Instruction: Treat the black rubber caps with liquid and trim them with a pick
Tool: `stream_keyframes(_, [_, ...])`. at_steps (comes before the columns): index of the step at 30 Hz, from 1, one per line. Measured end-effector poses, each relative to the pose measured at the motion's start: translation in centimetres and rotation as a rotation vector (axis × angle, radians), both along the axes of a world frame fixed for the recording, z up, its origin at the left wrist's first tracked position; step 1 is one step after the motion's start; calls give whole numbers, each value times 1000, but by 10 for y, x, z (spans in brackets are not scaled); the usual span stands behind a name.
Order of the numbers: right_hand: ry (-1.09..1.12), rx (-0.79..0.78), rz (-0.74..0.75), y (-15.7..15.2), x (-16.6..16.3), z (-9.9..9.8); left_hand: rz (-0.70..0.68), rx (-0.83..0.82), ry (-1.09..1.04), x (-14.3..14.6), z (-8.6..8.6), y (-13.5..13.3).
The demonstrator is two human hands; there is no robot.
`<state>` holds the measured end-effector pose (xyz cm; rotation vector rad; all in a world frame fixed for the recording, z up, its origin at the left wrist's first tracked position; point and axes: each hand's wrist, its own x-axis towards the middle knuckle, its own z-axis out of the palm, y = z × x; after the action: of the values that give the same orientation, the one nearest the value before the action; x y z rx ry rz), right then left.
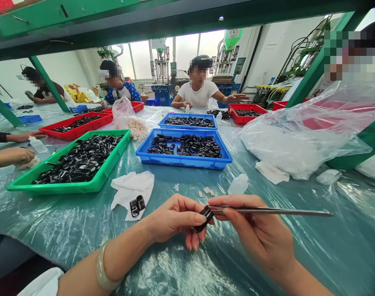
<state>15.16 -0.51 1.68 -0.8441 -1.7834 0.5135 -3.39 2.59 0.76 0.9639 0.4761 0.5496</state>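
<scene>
My left hand (175,218) pinches a small black plastic part (205,218) between thumb and fingers, just above the table. My right hand (258,234) grips long metal tweezers (276,211) whose tips touch the black part; the handle points right. Two more black parts (137,205) lie on a white cloth (132,189) to the left of my hands. A few small white pieces (206,191) lie on the plastic sheet just beyond my hands.
A green tray (67,187) and two blue trays (183,160) hold several black parts. Red trays (247,119) stand farther back. A big clear plastic bag (301,131) lies at right. Other people sit around the table; someone's hands (14,155) rest at left.
</scene>
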Motion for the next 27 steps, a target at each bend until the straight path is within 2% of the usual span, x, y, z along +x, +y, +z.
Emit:
stream_keyframes(7, [-21,43,-45,3,2,-4,17,-9,7,0,1,0])
stream_keyframes(18, [272,-140,-37,-2,-9,9,26,-6,32,1,1,0])
stream_keyframes(23, [328,-154,-61,3,-6,12,24,1,41,1,2,0])
stream_keyframes(27, [319,-132,-73,10,1,9,84,36,-1,1,4,0])
